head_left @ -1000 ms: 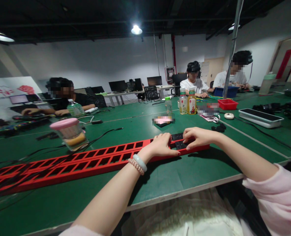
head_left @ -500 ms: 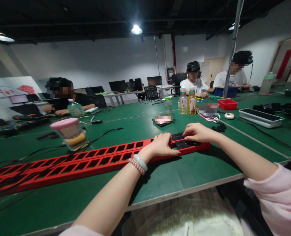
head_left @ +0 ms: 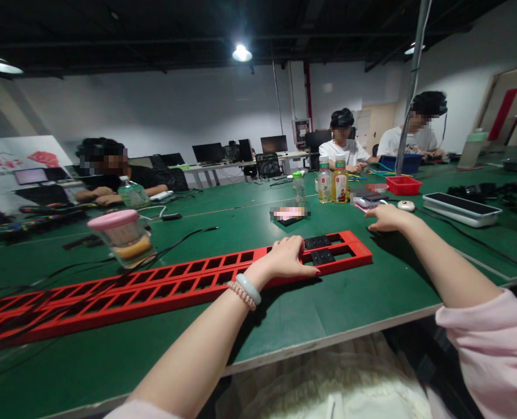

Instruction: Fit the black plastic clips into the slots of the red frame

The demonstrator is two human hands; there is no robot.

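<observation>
A long red slotted rail lies across the green table. My left hand rests on the rail near its right end, fingers curled down over it. Just right of that hand, two black inserts sit in the rail's slots; the last slots at the right end show bare table through them. My right hand is off the rail, stretched out palm down on the table to the right of it, fingers apart. Whatever lies under that hand is hidden.
A pink-lidded clear jar stands behind the rail at left, with black cables around it. Two drink bottles, a red tray, a white mouse and a white flat device lie beyond. Three other people sit across the table.
My right hand has lifted off the rail's end and moved right and away, onto the table. The black inserts it covered now show. My left hand has stayed put.
</observation>
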